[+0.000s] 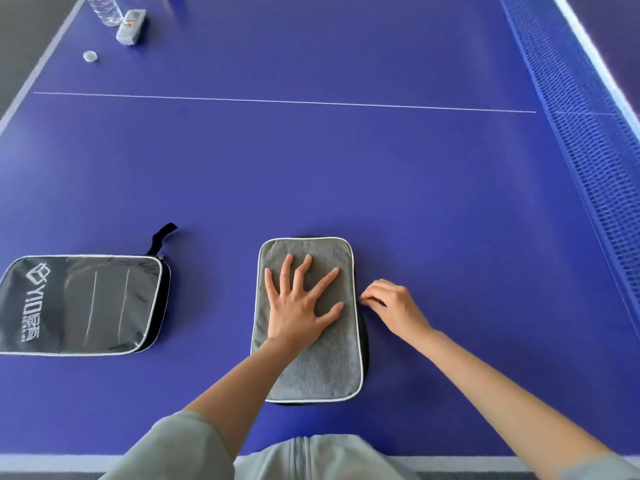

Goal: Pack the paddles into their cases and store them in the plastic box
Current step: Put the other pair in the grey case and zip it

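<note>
A grey fabric paddle case (318, 362) with white piping lies flat on the blue table in front of me. My left hand (299, 301) presses flat on its upper half, fingers spread. My right hand (393, 306) pinches something small at the case's right edge, probably the zipper pull, though I cannot make it out. A second case (79, 304), black with a white logo and a black wrist strap, lies to the left, apart from both hands. No paddle shows and no plastic box is in view.
The table net (581, 109) runs along the right side. At the far left corner stand a clear water bottle (104, 8), a small wrapped packet (130, 26) and a bottle cap (90, 56). The table's near edge (114, 462) is right at my body.
</note>
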